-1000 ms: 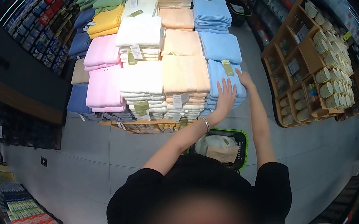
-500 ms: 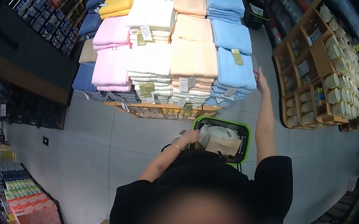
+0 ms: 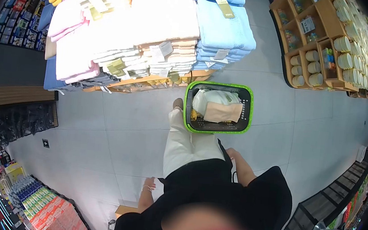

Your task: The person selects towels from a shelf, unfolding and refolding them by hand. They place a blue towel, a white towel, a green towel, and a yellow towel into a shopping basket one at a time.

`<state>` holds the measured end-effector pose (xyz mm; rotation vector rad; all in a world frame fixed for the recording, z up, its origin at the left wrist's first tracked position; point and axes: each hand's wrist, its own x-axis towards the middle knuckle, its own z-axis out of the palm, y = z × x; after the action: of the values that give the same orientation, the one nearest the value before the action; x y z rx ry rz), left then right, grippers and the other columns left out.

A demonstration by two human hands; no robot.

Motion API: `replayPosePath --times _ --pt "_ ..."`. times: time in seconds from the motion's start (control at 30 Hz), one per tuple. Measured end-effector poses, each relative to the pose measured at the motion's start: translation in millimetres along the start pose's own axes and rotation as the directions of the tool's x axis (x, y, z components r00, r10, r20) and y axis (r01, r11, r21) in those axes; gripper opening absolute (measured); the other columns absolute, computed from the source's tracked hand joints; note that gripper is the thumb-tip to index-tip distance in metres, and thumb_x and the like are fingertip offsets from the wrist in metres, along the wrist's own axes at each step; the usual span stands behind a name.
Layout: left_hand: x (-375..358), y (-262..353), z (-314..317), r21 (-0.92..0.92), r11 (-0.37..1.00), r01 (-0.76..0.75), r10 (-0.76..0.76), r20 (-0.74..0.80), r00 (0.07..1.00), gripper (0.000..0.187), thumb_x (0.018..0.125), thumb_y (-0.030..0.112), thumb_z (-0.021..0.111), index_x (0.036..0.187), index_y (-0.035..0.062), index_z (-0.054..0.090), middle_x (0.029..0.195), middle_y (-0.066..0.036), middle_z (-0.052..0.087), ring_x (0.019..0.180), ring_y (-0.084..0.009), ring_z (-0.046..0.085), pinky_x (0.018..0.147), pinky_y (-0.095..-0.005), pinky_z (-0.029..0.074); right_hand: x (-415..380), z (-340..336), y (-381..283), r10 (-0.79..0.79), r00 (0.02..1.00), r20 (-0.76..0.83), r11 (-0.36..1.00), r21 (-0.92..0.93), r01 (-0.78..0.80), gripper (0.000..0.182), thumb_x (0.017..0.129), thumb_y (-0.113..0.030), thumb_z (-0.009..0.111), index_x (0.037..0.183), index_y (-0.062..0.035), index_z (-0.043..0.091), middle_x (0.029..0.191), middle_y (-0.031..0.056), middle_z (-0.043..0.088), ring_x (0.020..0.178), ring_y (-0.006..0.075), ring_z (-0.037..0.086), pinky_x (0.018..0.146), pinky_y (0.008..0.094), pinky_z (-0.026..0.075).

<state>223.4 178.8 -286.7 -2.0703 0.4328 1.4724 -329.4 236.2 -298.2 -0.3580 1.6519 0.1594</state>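
Note:
A black shopping basket with a green rim (image 3: 188,104) stands on the floor by my feet. In it lie a folded peach towel (image 3: 223,112) and a pale mint bundle (image 3: 216,97), with something yellow at the left side. My left hand (image 3: 150,183) hangs beside my hip, fingers loosely apart and nothing in them. On the other side, my right hand (image 3: 232,154) is at my waist near a black strap (image 3: 225,151); its fingers are mostly hidden. Stacked blue towels (image 3: 224,27) sit on the display beyond the basket.
White, peach and pink towel stacks (image 3: 126,23) cover the display ahead. A wooden shelf (image 3: 308,42) with cups stands at the right. Boxed goods (image 3: 55,211) are piled at the lower left. Grey tiled floor (image 3: 140,151) surrounds me.
My right hand has come back from the blue towels to my waist. My left hand has left the basket and dropped to my side. The view has shifted, showing my legs behind the basket.

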Motion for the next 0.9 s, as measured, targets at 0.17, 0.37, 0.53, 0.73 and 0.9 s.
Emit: replayPosePath --times 0.17,0.37,0.53,0.73,0.9 --pt "3.1 1.2 92.0 -0.385 0.918 -0.094 0.232 0.328 0.916 0.058 0.083 0.05 0.043 0.116 0.0023 0.045 0.104 -0.019 0.055 0.09 -0.0308 0.057 0.075 -0.0478 0.046 115.5 -50.5 4.6 -0.255 0.946 -0.202 0.816 -0.57 0.099 0.037 0.07 -0.033 0.056 0.081 0.0012 0.065 0.088 0.0208 0.063 0.085 0.0358 0.059 0.076 0.0434 0.047" --pt "47.7 58.0 88.9 -0.153 0.987 -0.038 0.109 0.489 0.865 0.07 0.081 0.057 0.043 0.129 0.007 0.037 0.125 -0.015 0.046 0.106 -0.0299 0.048 0.085 -0.0445 0.038 202.4 -76.6 -106.0 -0.317 0.756 -0.572 0.94 -0.295 0.171 0.029 0.065 -0.014 0.06 0.089 0.0025 0.057 0.088 0.0219 0.061 0.086 0.0377 0.058 0.078 0.0425 0.047" --pt "-33.9 157.6 122.5 -0.053 0.974 -0.221 0.222 0.42 0.88 0.064 0.081 0.052 0.046 0.126 0.0066 0.038 0.118 -0.012 0.049 0.102 -0.0244 0.05 0.083 -0.0402 0.039 273.1 -76.2 -155.5 -0.333 0.72 -0.609 0.89 -0.456 0.026 0.04 0.067 -0.009 0.06 0.105 -0.0018 0.049 0.105 0.0144 0.055 0.1 0.0312 0.053 0.084 0.0413 0.045" --pt "3.4 142.3 208.2 -0.018 0.848 -0.529 0.485 0.428 0.763 0.052 0.085 0.039 0.048 0.123 0.0055 0.041 0.106 -0.009 0.057 0.096 -0.0195 0.053 0.081 -0.033 0.041 320.9 -77.1 -168.5 -0.496 0.642 -0.584 0.731 -0.68 -0.054 0.045 0.072 -0.007 0.057 0.115 -0.0044 0.043 0.115 0.0097 0.048 0.113 0.0248 0.043 0.095 0.0457 0.035" --pt "23.7 117.2 192.6 -0.138 0.935 -0.326 0.354 0.353 0.866 0.041 0.085 0.03 0.049 0.116 0.003 0.046 0.099 -0.01 0.06 0.088 -0.0182 0.057 0.075 -0.0288 0.046 341.0 -60.5 -156.7 -0.487 0.697 -0.527 0.653 -0.75 -0.111 0.034 0.073 -0.008 0.059 0.105 -0.0065 0.051 0.107 0.0068 0.053 0.109 0.0224 0.046 0.09 0.0437 0.038"
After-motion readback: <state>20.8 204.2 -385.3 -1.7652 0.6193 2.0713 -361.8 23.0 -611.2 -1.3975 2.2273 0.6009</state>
